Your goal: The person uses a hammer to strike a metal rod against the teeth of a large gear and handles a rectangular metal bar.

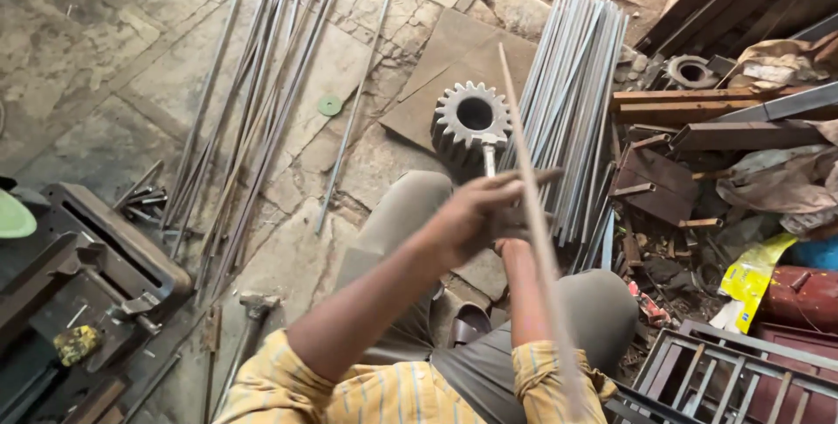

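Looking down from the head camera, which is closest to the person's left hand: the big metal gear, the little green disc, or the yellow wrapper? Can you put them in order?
From the left hand:
1. The gear, on the floor just beyond the hand.
2. The green disc, farther out to the left on the stone floor.
3. The yellow wrapper, far off to the right among the scrap.

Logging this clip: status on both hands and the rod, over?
Left hand gripping the long thin rod. Right hand mostly hidden behind it, grip unclear. Rod slants up over the toothed gear. Rod bundle beside it.
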